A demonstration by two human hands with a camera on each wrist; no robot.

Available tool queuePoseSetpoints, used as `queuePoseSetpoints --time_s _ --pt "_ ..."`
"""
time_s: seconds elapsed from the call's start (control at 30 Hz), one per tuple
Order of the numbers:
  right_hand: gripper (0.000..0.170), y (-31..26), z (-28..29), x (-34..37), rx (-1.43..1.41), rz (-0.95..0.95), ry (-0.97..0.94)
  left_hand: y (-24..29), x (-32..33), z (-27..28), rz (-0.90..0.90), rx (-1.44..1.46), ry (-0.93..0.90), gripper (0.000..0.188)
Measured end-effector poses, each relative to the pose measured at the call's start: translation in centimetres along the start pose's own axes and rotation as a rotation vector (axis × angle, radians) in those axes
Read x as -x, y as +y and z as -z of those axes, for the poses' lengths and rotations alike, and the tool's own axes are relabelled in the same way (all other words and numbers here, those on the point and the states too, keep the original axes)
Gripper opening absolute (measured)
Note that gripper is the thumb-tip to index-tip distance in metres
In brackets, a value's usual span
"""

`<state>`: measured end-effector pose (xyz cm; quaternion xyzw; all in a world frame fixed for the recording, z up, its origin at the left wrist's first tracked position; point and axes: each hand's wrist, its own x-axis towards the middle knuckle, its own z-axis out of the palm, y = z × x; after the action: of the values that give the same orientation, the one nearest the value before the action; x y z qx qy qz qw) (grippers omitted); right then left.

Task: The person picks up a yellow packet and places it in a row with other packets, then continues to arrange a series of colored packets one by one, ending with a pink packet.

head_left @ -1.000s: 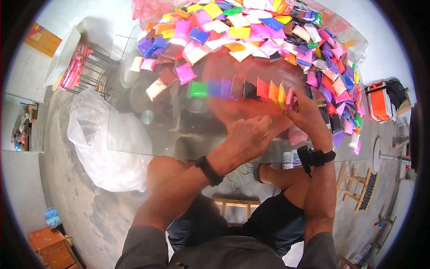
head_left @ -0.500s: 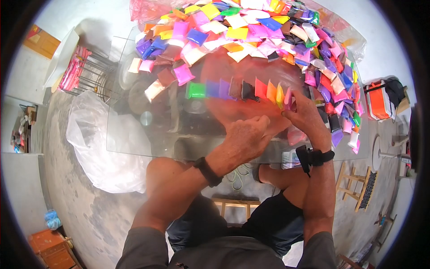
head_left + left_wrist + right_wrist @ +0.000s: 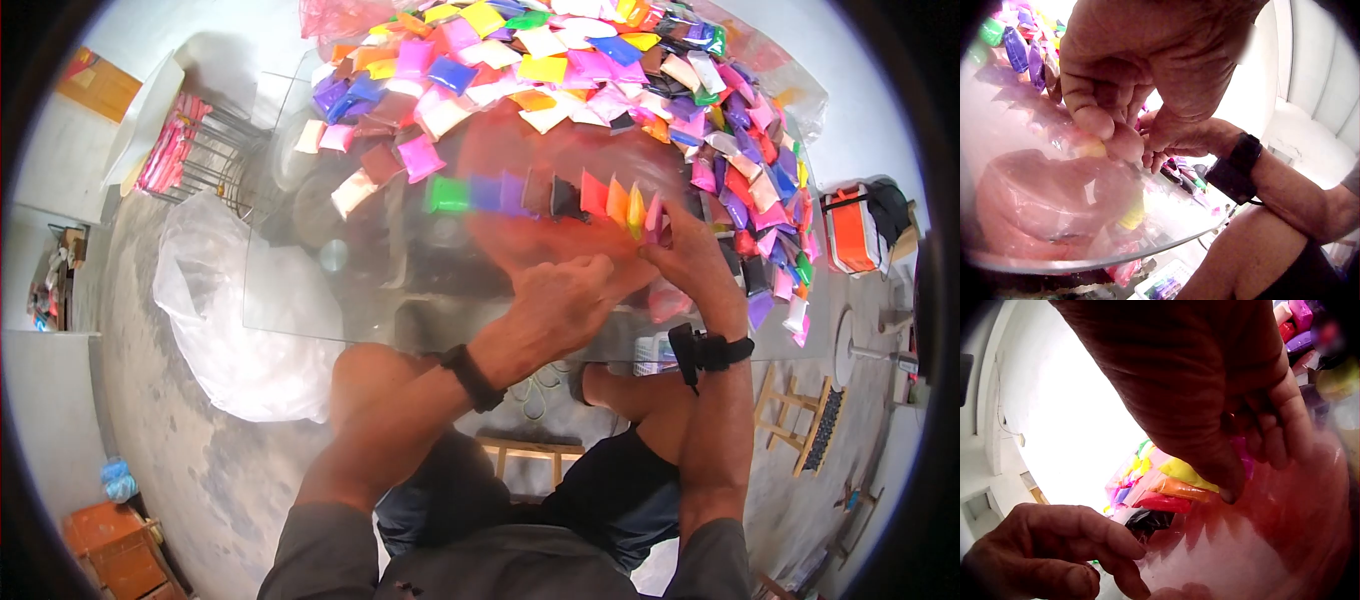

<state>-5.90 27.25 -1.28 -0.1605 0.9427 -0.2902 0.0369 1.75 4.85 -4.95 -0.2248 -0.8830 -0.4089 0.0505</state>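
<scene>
A row of small packets runs over the glass table [image 3: 375,315], from a green packet [image 3: 447,195] at the left through a black packet [image 3: 566,200], a red packet [image 3: 593,192] and a yellow packet [image 3: 635,213]. At its right end, my right hand [image 3: 700,265] pinches a pink packet [image 3: 653,218], partly hidden by thumb and fingers in the right wrist view [image 3: 1245,459]. My left hand [image 3: 555,310] hovers just in front of the row, fingers loosely bent. Nothing shows between its fingers in the right wrist view, where the hand [image 3: 1054,550] is at lower left.
A large heap of coloured packets [image 3: 540,68] covers the table's far side and curves down its right. A white plastic bag [image 3: 240,320] lies left of the table. Under the glass are a white basket [image 3: 655,352] and a wooden stool [image 3: 530,450]; another stool [image 3: 795,420] stands right.
The head view has shifted slightly, moving the whole scene a little rightward in it. Both hands keep about the same places beside the row, the right one still at the pink packet.
</scene>
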Motion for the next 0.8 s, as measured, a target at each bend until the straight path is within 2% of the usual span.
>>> queuePoseSetpoints --time_s 0.13,0.53,0.6,0.7,0.8 --pt "0.054 -0.3 0.0 0.2 -0.016 -0.016 0.011 0.1 0.0 -0.2 0.012 -0.022 0.035 0.026" --pt "0.044 0.8 -0.3 0.0 0.015 -0.028 -0.021 0.1 0.1 0.3 -0.012 -0.028 0.015 0.029" --pt "0.043 0.4 -0.3 0.0 -0.048 -0.043 -0.02 0.2 0.2 0.4 -0.002 -0.035 0.006 0.029" --pt "0.043 0.8 -0.4 0.0 -0.009 0.011 0.003 0.3 0.2 0.6 0.013 -0.041 0.002 0.029" --pt "0.042 0.3 -0.1 0.0 -0.003 -0.012 -0.013 0.3 0.0 0.5 0.056 -0.044 -0.043 0.029"
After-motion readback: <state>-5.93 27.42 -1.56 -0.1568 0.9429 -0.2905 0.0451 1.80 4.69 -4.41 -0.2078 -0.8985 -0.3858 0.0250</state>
